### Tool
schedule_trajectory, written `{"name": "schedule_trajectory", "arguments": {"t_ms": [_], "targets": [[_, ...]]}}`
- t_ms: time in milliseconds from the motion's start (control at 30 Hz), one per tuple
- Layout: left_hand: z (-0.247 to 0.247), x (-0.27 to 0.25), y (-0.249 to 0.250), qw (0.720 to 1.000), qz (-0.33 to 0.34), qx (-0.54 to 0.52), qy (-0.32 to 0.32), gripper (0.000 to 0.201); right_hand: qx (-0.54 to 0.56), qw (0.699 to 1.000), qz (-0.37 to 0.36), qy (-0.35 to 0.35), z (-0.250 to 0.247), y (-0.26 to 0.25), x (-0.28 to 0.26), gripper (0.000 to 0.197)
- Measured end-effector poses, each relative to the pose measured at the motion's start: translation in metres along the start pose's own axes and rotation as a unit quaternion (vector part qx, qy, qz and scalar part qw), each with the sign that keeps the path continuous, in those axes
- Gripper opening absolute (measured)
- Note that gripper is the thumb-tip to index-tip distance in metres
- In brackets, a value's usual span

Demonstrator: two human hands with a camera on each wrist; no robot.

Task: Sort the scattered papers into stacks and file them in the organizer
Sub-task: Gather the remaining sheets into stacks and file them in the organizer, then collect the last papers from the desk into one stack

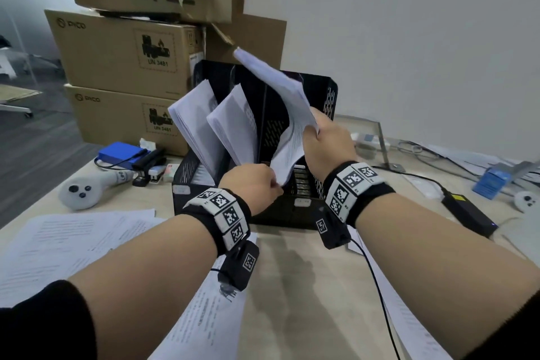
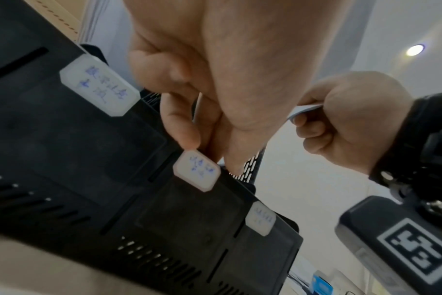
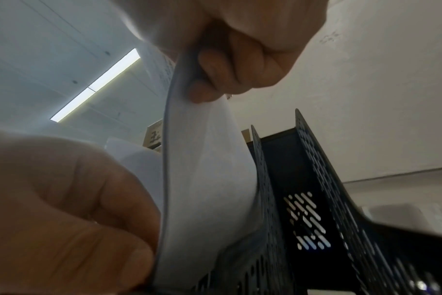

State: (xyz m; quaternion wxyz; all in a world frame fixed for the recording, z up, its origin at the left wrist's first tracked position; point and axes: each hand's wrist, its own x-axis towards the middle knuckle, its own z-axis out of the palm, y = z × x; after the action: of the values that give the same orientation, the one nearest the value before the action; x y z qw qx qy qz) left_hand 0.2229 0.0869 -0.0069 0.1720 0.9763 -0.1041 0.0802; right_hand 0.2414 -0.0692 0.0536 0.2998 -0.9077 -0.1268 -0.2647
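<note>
We see a black perforated file organizer (image 1: 330, 96) standing on the desk (image 1: 292, 286), at 12 o'clock from our wrists. Two of its slots already hold upright white paper stacks (image 1: 201, 123), both leaning toward 10 o'clock. A third stack (image 1: 280, 102), thick, white and bowed along its length, stands over the next slot to the right; its top corner tilts toward 11 o'clock and its lower end dips into the organizer.

Our right hand (image 1: 324, 143) grips this bent stack at its upper right edge, fingers (image 3: 215, 71) curled round the sheets in the right wrist view. Our left hand (image 1: 251, 184) pinches the stack's lower edge just above the organizer's front rim, fingers (image 2: 179, 119) closed on the paper.

White label tabs (image 2: 99, 89) with blue handwriting sit on the organizer's front face; the writing is too blurred to read.

Loose printed sheets (image 1: 64, 242) lie flat on the desk at 8 o'clock. Cardboard boxes (image 1: 117, 52) are piled at 11 o'clock behind the organizer.
</note>
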Motion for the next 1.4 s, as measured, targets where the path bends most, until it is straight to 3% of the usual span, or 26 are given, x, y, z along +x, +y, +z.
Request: {"name": "schedule_trajectory", "arguments": {"t_ms": [100, 200, 367, 433, 533, 633, 767, 833, 933, 1033, 1167, 1267, 1400], "targets": [[0.007, -0.003, 0.0, 1.0, 0.014, 0.01, 0.01, 0.029, 0.028, 1.0, 0.014, -0.001, 0.014, 0.005, -0.005, 0.038], [0.009, -0.013, -0.003, 0.999, 0.024, -0.018, 0.021, 0.026, 0.091, 0.992, 0.086, 0.031, 0.028, 0.012, -0.01, 0.016], [-0.001, -0.04, -0.023, 0.993, 0.014, -0.109, 0.032, 0.036, 0.157, 0.971, 0.176, 0.023, 0.048, 0.026, -0.021, 0.014], [-0.008, -0.052, -0.032, 0.988, 0.0, -0.15, 0.033, 0.033, 0.141, 0.974, 0.177, -0.007, 0.052, 0.034, -0.027, 0.022], [-0.019, -0.067, -0.041, 0.976, -0.044, -0.214, 0.021, 0.029, 0.111, 0.976, 0.182, -0.045, 0.048, 0.035, -0.037, 0.052], [-0.029, -0.082, -0.047, 0.956, -0.075, -0.284, 0.028, 0.026, 0.106, 0.974, 0.194, -0.053, 0.038, 0.028, -0.049, 0.062], [-0.045, -0.112, -0.049, 0.933, -0.1, -0.343, 0.053, 0.018, 0.12, 0.974, 0.193, 0.004, 0.021, 0.017, -0.076, 0.045], [-0.05, -0.131, -0.057, 0.924, -0.112, -0.358, 0.069, 0.016, 0.136, 0.975, 0.177, -0.002, 0.013, 0.004, -0.099, 0.029], [-0.053, -0.164, -0.078, 0.936, -0.137, -0.319, 0.067, 0.016, 0.117, 0.979, 0.136, -0.1, 0.01, -0.019, -0.138, 0.01], [-0.052, -0.198, -0.106, 0.957, -0.178, -0.228, 0.034, 0.019, 0.026, 0.972, 0.057, -0.228, 0.017, -0.036, -0.17, 0.013], [-0.044, -0.235, -0.148, 0.96, -0.255, -0.117, 0.02, 0.029, -0.031, 0.944, -0.052, -0.326, 0.027, -0.062, -0.203, 0.049], [-0.04, -0.256, -0.171, 0.95, -0.31, -0.025, 0.017, 0.046, -0.061, 0.925, -0.069, -0.367, 0.035, -0.08, -0.218, 0.072], [-0.038, -0.28, -0.19, 0.928, -0.373, 0.022, -0.001, 0.065, -0.162, 0.857, -0.082, -0.482, 0.04, -0.096, -0.24, 0.098]]}}
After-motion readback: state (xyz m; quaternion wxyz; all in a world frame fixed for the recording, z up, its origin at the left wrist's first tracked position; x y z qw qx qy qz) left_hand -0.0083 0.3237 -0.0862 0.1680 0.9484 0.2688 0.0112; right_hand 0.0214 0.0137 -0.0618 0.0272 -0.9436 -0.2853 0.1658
